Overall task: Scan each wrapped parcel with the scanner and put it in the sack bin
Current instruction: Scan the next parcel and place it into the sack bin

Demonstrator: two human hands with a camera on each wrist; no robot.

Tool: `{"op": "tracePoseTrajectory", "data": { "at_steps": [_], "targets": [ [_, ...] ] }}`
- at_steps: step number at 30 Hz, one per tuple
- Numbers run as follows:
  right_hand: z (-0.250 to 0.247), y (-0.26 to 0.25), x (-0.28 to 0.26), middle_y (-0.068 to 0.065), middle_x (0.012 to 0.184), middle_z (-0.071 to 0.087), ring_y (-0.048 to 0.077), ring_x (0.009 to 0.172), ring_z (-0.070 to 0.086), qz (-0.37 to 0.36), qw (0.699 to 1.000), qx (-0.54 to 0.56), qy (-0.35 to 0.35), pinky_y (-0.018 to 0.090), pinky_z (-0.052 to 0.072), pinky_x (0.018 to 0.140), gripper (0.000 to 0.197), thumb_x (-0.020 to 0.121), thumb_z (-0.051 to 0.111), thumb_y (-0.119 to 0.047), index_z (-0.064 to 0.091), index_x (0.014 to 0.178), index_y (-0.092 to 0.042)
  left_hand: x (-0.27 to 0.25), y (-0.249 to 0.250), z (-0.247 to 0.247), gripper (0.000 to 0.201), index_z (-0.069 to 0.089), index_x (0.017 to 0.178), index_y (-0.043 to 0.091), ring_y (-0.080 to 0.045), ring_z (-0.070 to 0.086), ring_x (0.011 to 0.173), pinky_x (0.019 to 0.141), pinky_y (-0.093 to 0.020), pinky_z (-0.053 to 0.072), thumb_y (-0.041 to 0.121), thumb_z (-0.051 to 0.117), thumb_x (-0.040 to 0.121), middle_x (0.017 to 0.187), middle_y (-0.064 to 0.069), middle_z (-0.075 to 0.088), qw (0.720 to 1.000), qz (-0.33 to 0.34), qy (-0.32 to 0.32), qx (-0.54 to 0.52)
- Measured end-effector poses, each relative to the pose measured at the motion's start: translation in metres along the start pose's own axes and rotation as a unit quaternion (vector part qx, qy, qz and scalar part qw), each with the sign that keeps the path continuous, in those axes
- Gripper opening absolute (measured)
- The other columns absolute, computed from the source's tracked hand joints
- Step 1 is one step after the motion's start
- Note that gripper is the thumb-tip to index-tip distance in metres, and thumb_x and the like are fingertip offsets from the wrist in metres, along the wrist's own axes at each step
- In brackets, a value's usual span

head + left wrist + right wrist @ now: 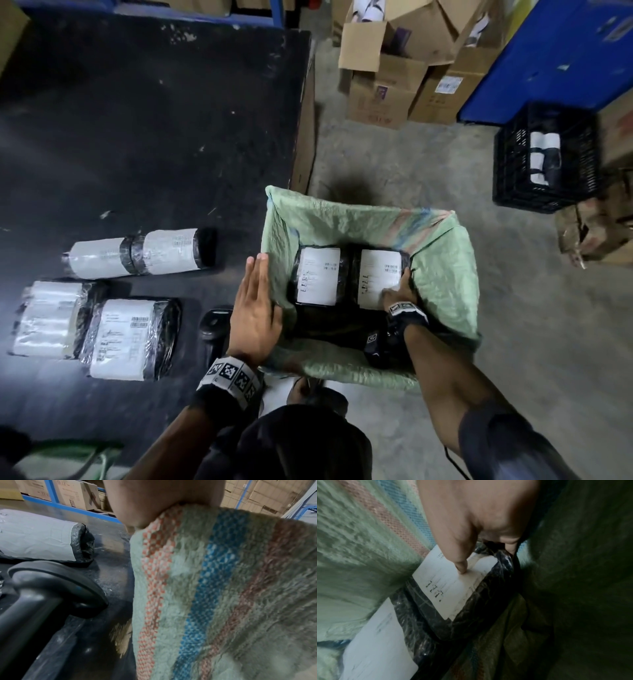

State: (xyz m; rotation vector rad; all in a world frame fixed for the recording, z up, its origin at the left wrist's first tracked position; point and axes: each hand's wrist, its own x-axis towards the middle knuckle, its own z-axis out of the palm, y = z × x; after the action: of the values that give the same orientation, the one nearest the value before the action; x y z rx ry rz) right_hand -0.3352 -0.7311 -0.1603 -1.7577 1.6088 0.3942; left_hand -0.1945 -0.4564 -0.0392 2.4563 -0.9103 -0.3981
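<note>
A green woven sack bin [445,260] stands on the floor right of the black table [154,137]. Two black-wrapped parcels with white labels lie inside it, one on the left [318,275] and one on the right [380,274]. My right hand [399,291] reaches into the sack and grips the right parcel [453,585], thumb on its label and fingers curled round its edge. My left hand [255,308] lies flat with straight fingers against the sack's left rim [223,588]. The black scanner [214,323] lies on the table just left of that hand.
Three wrapped parcels lie on the table's left part: a roll [140,251], a flat pack [51,318] and a labelled pack [130,337]. Cardboard boxes [394,68] and a black crate [544,157] stand on the floor beyond the sack.
</note>
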Motion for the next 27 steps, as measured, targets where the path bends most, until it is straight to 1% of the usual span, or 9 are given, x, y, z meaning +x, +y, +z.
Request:
{"op": "tracePoseTrajectory", "data": {
  "at_steps": [5,7,9,10,12,15,20,23,27],
  "targets": [
    [-0.019,-0.017,-0.008,0.017,0.136,0.058,0.034,0.115,0.062,0.022,0.999,-0.02,-0.043,0.035,0.048,0.096,0.09,0.083,0.06,-0.042,0.009,0.156,-0.031,-0.001,0.011,-0.013,0.099,0.009,0.165,0.007,-0.029,0.015,0.16,0.128,-0.045,0.023,0.002,0.067,0.085,0.171,-0.011,0.023,0.999,-0.031,-0.01,0.019],
    [-0.034,-0.029,-0.017,0.015,0.124,0.066,0.033,0.107,0.065,0.014,0.997,-0.027,-0.071,0.037,0.051,0.096,0.077,0.082,0.061,-0.052,0.037,0.148,-0.019,-0.001,0.016,-0.02,0.096,0.008,0.165,0.009,-0.031,0.02,0.159,0.127,-0.042,0.022,0.007,0.066,0.089,0.168,-0.014,0.028,0.998,-0.046,-0.029,0.024],
    [-0.051,-0.045,-0.031,0.015,0.113,0.067,0.031,0.099,0.065,-0.003,0.995,-0.045,-0.092,0.033,0.05,0.085,0.064,0.088,0.06,-0.05,0.055,0.135,-0.007,0.002,0.017,-0.03,0.089,0.018,0.164,0.006,-0.037,0.035,0.151,0.123,-0.047,0.032,0.009,0.067,0.089,0.159,-0.021,0.041,0.998,-0.045,-0.041,0.022],
    [-0.06,-0.056,-0.041,0.016,0.117,0.065,0.032,0.104,0.064,-0.016,0.993,-0.057,-0.098,0.032,0.047,0.084,0.062,0.091,0.059,-0.048,0.053,0.137,-0.006,0.004,0.015,-0.034,0.084,0.027,0.161,0.003,-0.041,0.045,0.142,0.116,-0.05,0.04,0.01,0.067,0.087,0.149,-0.024,0.05,0.998,-0.039,-0.043,0.028],
    [-0.076,-0.077,-0.062,0.015,0.138,0.058,0.032,0.123,0.057,-0.062,0.991,-0.076,-0.094,0.031,0.044,0.095,0.054,0.097,0.052,-0.041,0.051,0.142,-0.011,0.008,0.01,-0.043,0.067,0.048,0.148,0.0,-0.045,0.061,0.116,0.096,-0.052,0.053,0.016,0.065,0.086,0.124,-0.024,0.063,0.998,-0.02,-0.034,0.04],
    [-0.095,-0.104,-0.109,0.007,0.136,0.062,0.029,0.122,0.059,-0.147,0.985,-0.063,-0.072,0.033,0.044,0.102,0.042,0.099,0.047,-0.042,0.063,0.129,-0.017,0.013,0.005,-0.064,0.054,0.067,0.124,0.001,-0.043,0.066,0.094,0.077,-0.049,0.056,0.034,0.042,0.09,0.103,-0.02,0.067,0.999,0.01,-0.004,0.031],
    [-0.097,-0.138,-0.21,0.001,0.133,0.064,0.021,0.123,0.058,-0.285,0.958,-0.015,-0.001,0.032,0.042,0.105,0.044,0.098,0.05,-0.044,0.058,0.135,-0.021,0.007,-0.025,-0.107,0.067,0.066,0.129,0.003,-0.037,0.061,0.112,0.092,-0.046,0.052,0.04,0.02,0.098,0.127,-0.015,0.068,0.999,0.019,0.013,0.022],
    [-0.074,-0.16,-0.272,-0.001,0.128,0.066,0.018,0.116,0.063,-0.346,0.938,0.019,0.003,0.033,0.044,0.103,0.044,0.097,0.052,-0.045,0.058,0.135,-0.023,-0.01,-0.051,-0.146,0.066,0.068,0.128,0.002,-0.04,0.062,0.115,0.095,-0.048,0.053,0.045,0.027,0.099,0.123,-0.02,0.069,0.996,-0.018,0.069,-0.046],
    [-0.023,-0.181,-0.327,-0.004,0.124,0.067,0.013,0.106,0.066,-0.379,0.924,0.034,-0.046,0.034,0.046,0.103,0.041,0.097,0.054,-0.045,0.058,0.134,-0.03,-0.04,-0.11,-0.191,0.069,0.067,0.13,0.004,-0.039,0.06,0.117,0.099,-0.048,0.052,0.054,0.034,0.096,0.126,-0.02,0.067,0.996,-0.042,0.071,-0.045]
  ]
}}
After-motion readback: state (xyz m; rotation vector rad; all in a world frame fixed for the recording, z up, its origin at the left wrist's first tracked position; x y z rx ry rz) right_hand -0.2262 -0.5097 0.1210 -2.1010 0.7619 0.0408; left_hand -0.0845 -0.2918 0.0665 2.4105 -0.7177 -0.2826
